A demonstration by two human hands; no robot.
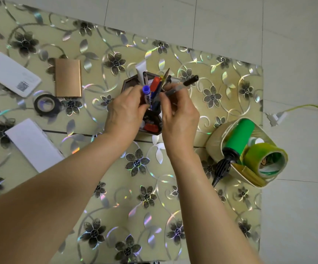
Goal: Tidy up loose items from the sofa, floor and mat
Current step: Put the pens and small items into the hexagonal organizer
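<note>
2 bare forearms reach over the floral mat (202,216) to a dark hexagonal pen holder (155,121) at its middle. The left hand (124,113) pinches a blue-capped marker (146,93) standing in the holder. The right hand (179,115) grips a black-capped pen (183,85), tilted above it. A black tape roll (45,103) lies left on the mat.

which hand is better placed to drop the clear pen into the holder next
Right. The right hand already pinches the clear pen with the black cap, directly beside the dark holder. The left hand is busy gripping the blue-capped marker standing in the holder.
</note>
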